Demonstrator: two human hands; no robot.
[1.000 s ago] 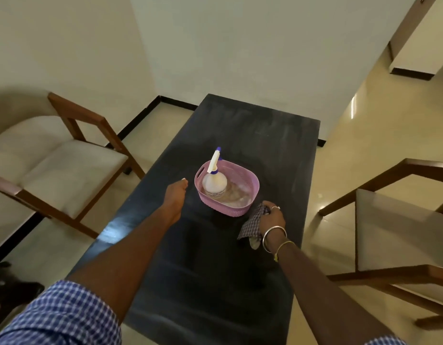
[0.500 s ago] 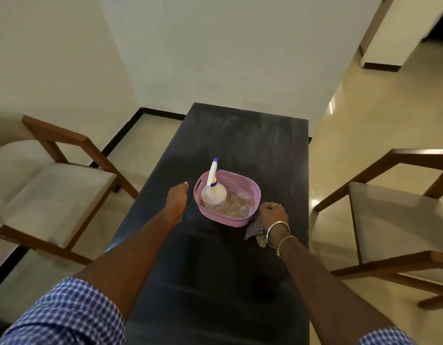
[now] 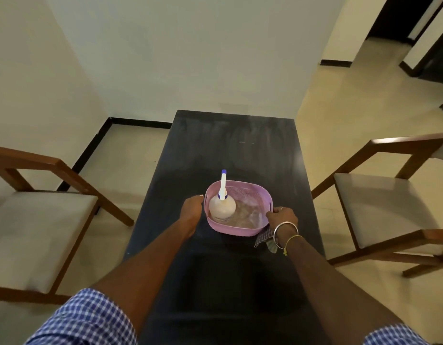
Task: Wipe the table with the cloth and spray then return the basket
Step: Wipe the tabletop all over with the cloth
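A pink basket stands in the middle of the dark table. Inside it a white spray bottle with a blue-tipped nozzle stands upright on the left side. My left hand is curled against the basket's left rim. My right hand touches the right rim, its fingers closed on a checked cloth. The cloth hangs below that wrist onto the table beside the basket's near right corner.
Wooden chairs with pale cushions stand on both sides: one to the left, one to the right. The table's far end meets a white wall. Open tiled floor lies to the far right.
Both hands have closed in on the basket: the left hand moved right to its left rim, the right hand with the cloth moved up to its right rim. The view tilted up.
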